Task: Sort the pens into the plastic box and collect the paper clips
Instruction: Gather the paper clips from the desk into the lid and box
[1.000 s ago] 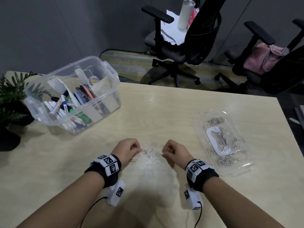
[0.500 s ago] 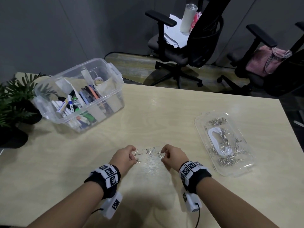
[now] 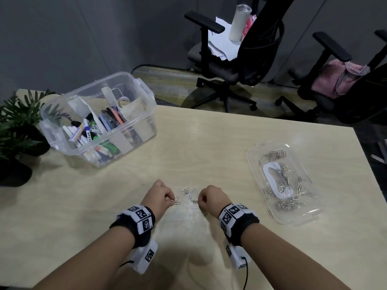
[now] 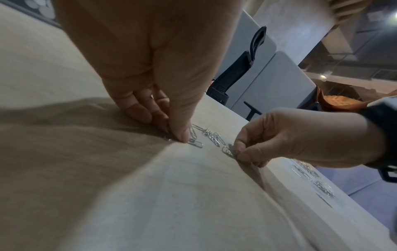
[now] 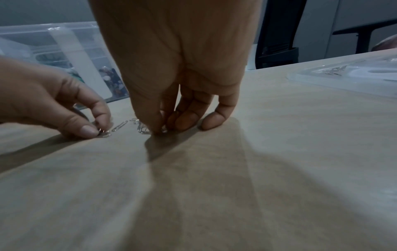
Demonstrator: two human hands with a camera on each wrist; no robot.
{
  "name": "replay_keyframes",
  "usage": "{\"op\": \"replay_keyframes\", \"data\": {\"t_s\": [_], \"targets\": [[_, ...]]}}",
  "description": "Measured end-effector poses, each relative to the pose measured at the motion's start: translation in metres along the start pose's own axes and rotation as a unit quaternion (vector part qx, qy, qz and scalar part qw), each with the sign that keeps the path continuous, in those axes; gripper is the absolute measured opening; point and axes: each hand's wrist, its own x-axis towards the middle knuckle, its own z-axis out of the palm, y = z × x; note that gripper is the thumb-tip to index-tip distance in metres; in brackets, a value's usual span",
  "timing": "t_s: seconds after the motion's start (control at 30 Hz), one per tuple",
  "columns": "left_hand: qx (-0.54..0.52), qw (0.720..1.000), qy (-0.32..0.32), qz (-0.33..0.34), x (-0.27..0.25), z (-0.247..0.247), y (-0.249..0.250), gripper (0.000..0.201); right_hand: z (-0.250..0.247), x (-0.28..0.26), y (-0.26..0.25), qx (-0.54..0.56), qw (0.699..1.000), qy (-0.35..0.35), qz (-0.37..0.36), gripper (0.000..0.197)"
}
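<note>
Pale wooden counter (image 3: 209, 143) carries the small silver wire paper clips (image 3: 188, 192) scattered between my hands; my left hand (image 3: 160, 196) and right hand (image 3: 211, 198) each pinch one flat against it; light, springy, slippery, I judge them best nipped at a loop's edge.

Pens (image 3: 92, 130) stood jumbled in the clear plastic box (image 3: 144, 114) at upper left. Loose silver paper clips (image 3: 188, 192) lay scattered at lower centre — more filled the shallow clear tray (image 3: 314, 212) at right.
</note>
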Motion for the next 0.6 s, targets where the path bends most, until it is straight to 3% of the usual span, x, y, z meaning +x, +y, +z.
{"op": "replay_keyframes", "data": {"t_s": [0.27, 0.4, 0.6], "targets": [[0.028, 0.999, -0.018, 0.027, -0.005, -0.0005, 0.0012, 0.038, -0.0045, -0.0014, 0.0067, 0.059, 0.998, -0.004, -0.018, 0.012], [-0.001, 1.0, -0.009, 0.015, -0.0068, 0.0018, -0.0014, 0.022, -0.0064, -0.0015, 0.0073, 0.095, 0.995, 0.013, -0.036, 0.014], [0.081, 0.996, -0.027, 0.036, -0.0028, 0.0014, -0.0025, 0.007, 0.0001, -0.001, 0.0012, 0.117, 0.991, 0.053, -0.039, 0.027]]}}
